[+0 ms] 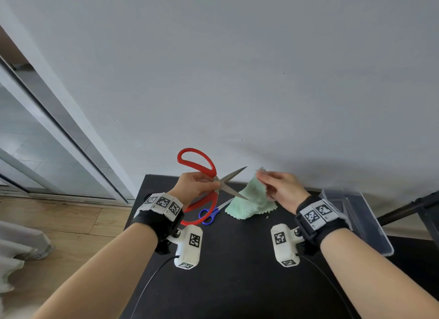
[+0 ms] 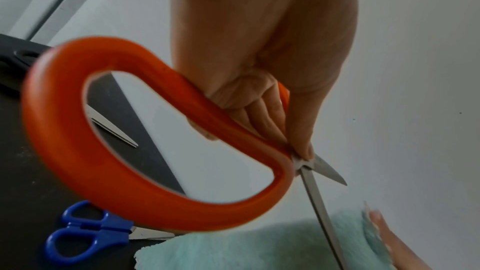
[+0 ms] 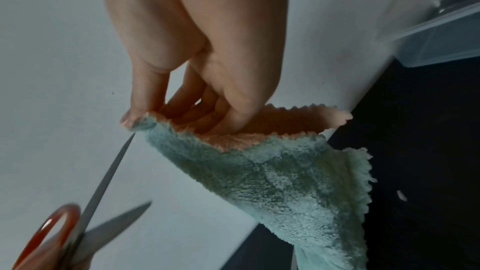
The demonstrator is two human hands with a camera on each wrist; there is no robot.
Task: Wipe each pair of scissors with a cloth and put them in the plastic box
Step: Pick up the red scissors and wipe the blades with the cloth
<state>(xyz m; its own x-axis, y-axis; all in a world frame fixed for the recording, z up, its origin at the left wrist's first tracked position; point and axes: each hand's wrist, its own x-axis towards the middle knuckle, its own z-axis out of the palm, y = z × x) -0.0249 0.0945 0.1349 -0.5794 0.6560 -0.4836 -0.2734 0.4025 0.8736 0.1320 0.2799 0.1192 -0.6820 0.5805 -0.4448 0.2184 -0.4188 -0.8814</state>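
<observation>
My left hand [image 1: 198,184] grips the big red-handled scissors [image 1: 198,163] near the pivot and holds them up over the black table [image 1: 237,259], blades spread apart. In the left wrist view its fingers curl round the orange-red handle [image 2: 78,151]. Beside them my right hand [image 1: 278,184] pinches an upper edge of the mint-green cloth [image 1: 251,202], whose lower part trails on the table. The thumb and fingers hold the cloth [image 3: 272,171] just past a blade tip [image 3: 116,161]. Small blue-handled scissors [image 1: 209,215] lie on the table under the red ones. The clear plastic box [image 1: 356,221] stands at the right.
A white wall rises right behind the table. A sliding door frame [image 1: 59,128] and wooden floor [image 1: 59,223] are to the left. A dark metal bar [image 1: 408,209] slants in at the far right beyond the box. Cables run from both wrist cameras over the table's near part.
</observation>
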